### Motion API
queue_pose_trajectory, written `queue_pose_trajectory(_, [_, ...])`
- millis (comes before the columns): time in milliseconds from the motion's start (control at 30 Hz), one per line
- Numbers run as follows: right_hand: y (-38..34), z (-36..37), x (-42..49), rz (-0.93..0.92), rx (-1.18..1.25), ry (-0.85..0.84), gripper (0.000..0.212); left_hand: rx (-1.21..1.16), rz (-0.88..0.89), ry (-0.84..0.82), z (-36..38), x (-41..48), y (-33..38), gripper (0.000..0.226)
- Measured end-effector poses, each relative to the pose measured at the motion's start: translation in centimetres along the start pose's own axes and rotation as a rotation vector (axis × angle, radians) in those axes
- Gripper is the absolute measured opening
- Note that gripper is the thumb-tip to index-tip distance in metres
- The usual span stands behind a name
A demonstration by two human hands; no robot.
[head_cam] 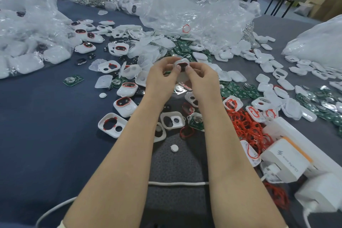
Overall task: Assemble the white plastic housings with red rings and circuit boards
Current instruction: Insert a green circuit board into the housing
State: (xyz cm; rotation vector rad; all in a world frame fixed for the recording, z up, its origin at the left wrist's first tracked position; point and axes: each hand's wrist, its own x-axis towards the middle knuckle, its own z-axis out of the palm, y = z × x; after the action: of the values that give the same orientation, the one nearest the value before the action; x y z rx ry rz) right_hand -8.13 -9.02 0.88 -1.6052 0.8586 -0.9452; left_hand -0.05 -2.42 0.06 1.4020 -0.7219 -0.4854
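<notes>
Both hands are raised above the desk (46, 116). The left hand (162, 77) and right hand (201, 79) pinch one white housing (182, 63) between fingertips, its red ring facing up. Judged light, rigid, smooth and thin-walled; best held by the outer edges, keeping pressure off the soft ring.

Matt cloth table (46, 116), crinkled glossy plastic bags (194, 5), white plastic housings (125, 105).
</notes>
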Motion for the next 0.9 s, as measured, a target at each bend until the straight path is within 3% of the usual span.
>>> queue_pose_trajectory(100, [-0.03, 0.14, -0.06, 0.008, -0.014, -0.035, 0.004, 0.151, 0.063, 0.062, 0.04, 0.4, -0.35, 0.014])
queue_pose_trajectory(233, [-0.2, 0.19, -0.24, -0.005, -0.034, -0.065, 0.007, 0.177, 0.097, 0.077, 0.05, 0.4, -0.42, 0.014])
queue_pose_trajectory(400, [-0.32, -0.02, -0.27, -0.012, -0.008, -0.058, 0.012, 0.047, 0.055, 0.051, 0.24, 0.16, -0.25, 0.03])
queue_pose_trajectory(567, [-0.27, -0.03, -0.17, -0.018, -0.015, -0.033, 0.004, 0.004, 0.047, 0.041, 0.28, -0.12, 0.19, 0.014])
queue_pose_trajectory(767, [-0.18, -0.13, -0.28, 0.022, 0.061, -0.061, 0.007, -0.027, 0.05, 0.056, 0.22, -0.04, 0.12, 0.016])
queue_pose_trajectory(900, [-0.05, 0.01, -0.08, -0.016, -0.034, -0.019, 0.006, -0.005, 0.043, 0.051, 0.3, -0.13, 0.16, 0.017])
